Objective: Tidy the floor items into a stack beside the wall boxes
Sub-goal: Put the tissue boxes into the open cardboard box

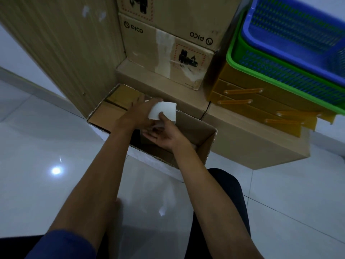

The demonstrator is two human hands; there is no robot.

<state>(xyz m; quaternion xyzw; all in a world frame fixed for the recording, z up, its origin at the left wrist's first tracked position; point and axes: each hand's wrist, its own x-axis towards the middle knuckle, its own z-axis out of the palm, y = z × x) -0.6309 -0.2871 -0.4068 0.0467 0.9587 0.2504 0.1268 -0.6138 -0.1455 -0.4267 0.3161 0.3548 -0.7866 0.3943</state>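
Loads of glossy white floor tile (56,143), taped brown PICO wall boxes (168,53), open corrugated carton (197,131) on the floor against them, green mesh basket (240,53) holding a blue one (261,40), hands together over the carton, right hand (166,135) pinching a soft white squarish pad (165,110), left hand (136,114) flat against it

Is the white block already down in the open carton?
No, the right hand pinches the white block above the open carton's far rim.

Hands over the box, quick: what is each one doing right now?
Left hand: open, straight fingers against the white block.
Right hand: holding the white block, thumb pinching it.
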